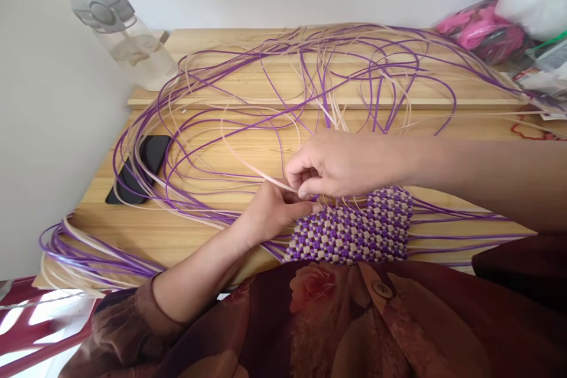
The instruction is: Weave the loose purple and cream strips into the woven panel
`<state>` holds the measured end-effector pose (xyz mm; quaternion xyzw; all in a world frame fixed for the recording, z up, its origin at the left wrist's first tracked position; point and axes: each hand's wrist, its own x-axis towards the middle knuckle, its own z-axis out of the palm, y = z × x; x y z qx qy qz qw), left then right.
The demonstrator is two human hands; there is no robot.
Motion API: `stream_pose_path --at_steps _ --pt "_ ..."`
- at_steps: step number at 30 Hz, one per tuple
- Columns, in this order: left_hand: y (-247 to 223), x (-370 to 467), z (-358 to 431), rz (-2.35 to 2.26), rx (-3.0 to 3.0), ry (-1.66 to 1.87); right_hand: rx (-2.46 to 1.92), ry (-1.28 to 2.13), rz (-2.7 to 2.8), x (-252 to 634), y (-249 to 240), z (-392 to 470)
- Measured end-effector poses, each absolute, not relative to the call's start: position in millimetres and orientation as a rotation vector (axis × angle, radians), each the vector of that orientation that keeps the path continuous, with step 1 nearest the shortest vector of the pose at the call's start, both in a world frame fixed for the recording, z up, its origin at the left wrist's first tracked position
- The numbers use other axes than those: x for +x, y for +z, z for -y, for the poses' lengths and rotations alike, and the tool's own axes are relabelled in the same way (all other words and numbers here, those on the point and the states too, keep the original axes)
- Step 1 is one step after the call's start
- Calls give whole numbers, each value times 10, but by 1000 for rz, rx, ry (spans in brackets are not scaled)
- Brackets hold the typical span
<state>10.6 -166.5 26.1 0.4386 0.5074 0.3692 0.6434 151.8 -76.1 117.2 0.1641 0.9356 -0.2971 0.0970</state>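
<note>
A woven piece in a purple and cream checked pattern lies at the table's front edge, against the body. My left hand grips its upper left edge, the thumb pressed on top and the other fingers mostly hidden. Just above that edge, my right hand has thumb and fingertips pinched on a cream cord, whose loose end curves up to the left. Long purple and cream cords run out from the weave on several sides. The exact spot where the cord meets the weave is covered by my fingers.
Loose purple cords loop across the wooden table. A black phone lies at left under some cords. Behind it stands a clear bottle with a grey lid. Pink material in a plastic bag sits back right.
</note>
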Motion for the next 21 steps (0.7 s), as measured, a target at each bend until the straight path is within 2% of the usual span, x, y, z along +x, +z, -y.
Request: stream_pose_path --at_steps 3,7,13,21 --pt "267 106 1667 -1122 1290 901 437 -868 -2923 1578 1123 844" --pt "264 94 1672 -1116 1357 894 422 -892 -3022 1626 1047 884" --pt "245 79 1715 -1129 1147 692 234 -927 -2992 1589 953 809" --pt "208 149 1729 -1152 840 818 204 -1021 -2848 1400 850 716"
